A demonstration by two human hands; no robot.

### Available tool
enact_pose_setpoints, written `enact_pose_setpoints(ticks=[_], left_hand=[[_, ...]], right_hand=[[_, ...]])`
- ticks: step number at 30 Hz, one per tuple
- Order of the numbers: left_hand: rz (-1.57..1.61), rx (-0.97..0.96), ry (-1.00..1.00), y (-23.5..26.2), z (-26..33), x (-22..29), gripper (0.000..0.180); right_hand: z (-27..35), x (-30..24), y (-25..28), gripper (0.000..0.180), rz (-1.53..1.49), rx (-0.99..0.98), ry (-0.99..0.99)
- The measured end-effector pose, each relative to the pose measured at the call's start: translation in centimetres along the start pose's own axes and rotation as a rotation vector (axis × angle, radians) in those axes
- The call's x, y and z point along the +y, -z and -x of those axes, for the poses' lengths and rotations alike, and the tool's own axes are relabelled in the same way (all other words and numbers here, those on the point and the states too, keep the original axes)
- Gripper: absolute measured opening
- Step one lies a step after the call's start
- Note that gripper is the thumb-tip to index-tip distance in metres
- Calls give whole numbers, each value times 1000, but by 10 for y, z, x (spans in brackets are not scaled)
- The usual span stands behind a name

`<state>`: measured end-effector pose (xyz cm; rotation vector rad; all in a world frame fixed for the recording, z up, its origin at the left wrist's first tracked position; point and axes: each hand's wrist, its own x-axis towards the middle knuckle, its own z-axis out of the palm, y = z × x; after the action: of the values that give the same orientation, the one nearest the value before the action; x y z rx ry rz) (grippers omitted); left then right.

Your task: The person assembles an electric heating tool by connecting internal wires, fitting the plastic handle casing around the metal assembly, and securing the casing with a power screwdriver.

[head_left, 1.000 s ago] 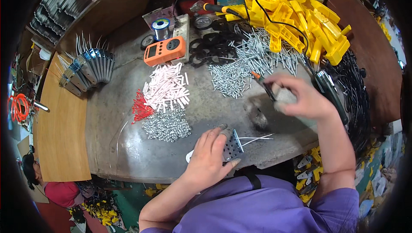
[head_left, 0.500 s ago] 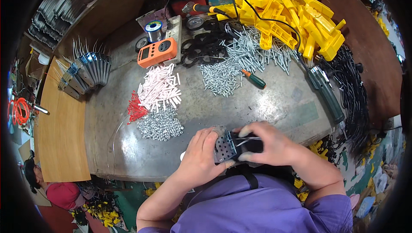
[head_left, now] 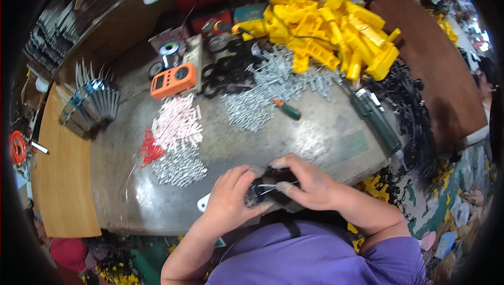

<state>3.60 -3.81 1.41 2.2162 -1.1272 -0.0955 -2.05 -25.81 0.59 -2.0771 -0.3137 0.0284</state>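
At the workbench's near edge (head_left: pixel 152 224), left hand (head_left: pixel 229 193) clamps a perforated plate (head_left: pixel 252 198), right hand (head_left: pixel 311 185) a black piece (head_left: pixel 286 176) (fingers tight, I see).

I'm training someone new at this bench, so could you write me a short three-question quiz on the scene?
1. True or false: the small green-and-orange tool is in the left grip.
2. Which lies farthest from the person: (a) pink tubes, (b) yellow parts, (c) red pieces?
3. Fill in: the right grip holds a part coloured ____.

Key: 1. False; it lies on the table. 2. b. 3. Black.
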Motion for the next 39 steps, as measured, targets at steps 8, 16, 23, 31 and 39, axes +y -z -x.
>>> enact_pose_setpoints(ticks=[8,16,23,31,39], left_hand=[[21,30,11,-1,3,1,64],[83,32,116,3,2,5,69],[1,-20,194,2,10,-2,69],[67,-76,183,1,1,-5,77],[1293,460,247,-6,-7,47,110]], right_hand=[[6,0,-7,47,139,-92,192],[19,10,7,45,40,-112,247],[-17,0,104,27,415,361,130],[-60,70,255,35,909,886,-4],[-26,-38,51,29,543,385,768]])
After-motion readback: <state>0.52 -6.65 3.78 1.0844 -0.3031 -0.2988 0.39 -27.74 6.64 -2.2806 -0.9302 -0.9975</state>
